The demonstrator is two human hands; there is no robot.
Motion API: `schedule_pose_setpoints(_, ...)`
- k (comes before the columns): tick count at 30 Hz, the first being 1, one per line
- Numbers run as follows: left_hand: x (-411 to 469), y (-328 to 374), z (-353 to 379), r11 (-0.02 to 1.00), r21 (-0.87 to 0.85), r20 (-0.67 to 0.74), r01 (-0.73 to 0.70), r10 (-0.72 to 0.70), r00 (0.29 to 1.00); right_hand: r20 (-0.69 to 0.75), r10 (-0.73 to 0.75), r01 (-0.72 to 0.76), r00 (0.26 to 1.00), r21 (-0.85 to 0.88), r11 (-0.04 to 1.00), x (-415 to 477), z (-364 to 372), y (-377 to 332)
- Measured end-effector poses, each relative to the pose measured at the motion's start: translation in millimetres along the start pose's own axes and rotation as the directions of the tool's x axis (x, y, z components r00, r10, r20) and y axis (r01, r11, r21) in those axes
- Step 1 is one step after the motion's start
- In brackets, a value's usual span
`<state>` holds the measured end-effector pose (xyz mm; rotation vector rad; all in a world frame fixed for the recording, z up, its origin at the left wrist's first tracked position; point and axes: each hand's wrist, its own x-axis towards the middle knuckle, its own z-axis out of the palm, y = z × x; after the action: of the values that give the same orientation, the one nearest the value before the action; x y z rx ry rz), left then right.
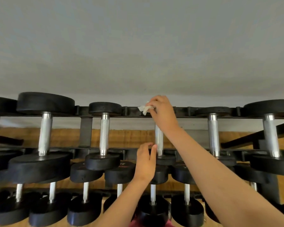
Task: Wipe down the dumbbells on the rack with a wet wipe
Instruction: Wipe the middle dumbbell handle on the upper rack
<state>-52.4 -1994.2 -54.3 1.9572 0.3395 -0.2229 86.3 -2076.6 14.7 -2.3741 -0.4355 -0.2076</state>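
We find the right hand [162, 112] pinching the wet wipe [144, 109] at the far head of 1 top-row dumbbell [159, 136] on the rack [86, 128]. The left hand [146, 161] curls beside its near head; we cannot tell whether it grips. In our judgement, the handle is due next.
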Motion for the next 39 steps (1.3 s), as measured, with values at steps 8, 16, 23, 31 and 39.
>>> schedule_pose_setpoints(8,0,-5,2,1.0,-0.008,0.016,-0.009,0.01,1.0,-0.123,0.106,-0.082,0.987,0.186,0.979,-27,-28,32)
schedule_pose_setpoints(16,4,-11,1,1.0,0.02,0.039,-0.018,0.017,0.999,-0.24,0.229,-0.166,0.944,0.255,0.953,-38,-10,20)
schedule_pose_setpoints(23,4,-9,3,0.999,0.033,0.017,-0.031,0.03,0.999,-0.214,0.06,-0.026,0.975,0.159,0.987,-36,-12,26)
schedule_pose_setpoints(31,2,-3,0,1.0,-0.006,0.056,0.004,-0.004,0.998,-0.124,0.693,-0.433,0.71,0.699,0.569,-56,-8,46)
schedule_pose_setpoints(39,0,2,-3,1.0,-0.02,0.081,0.008,-0.006,0.997,-0.199,0.695,-0.391,0.69,0.707,0.59,-56,-6,26)
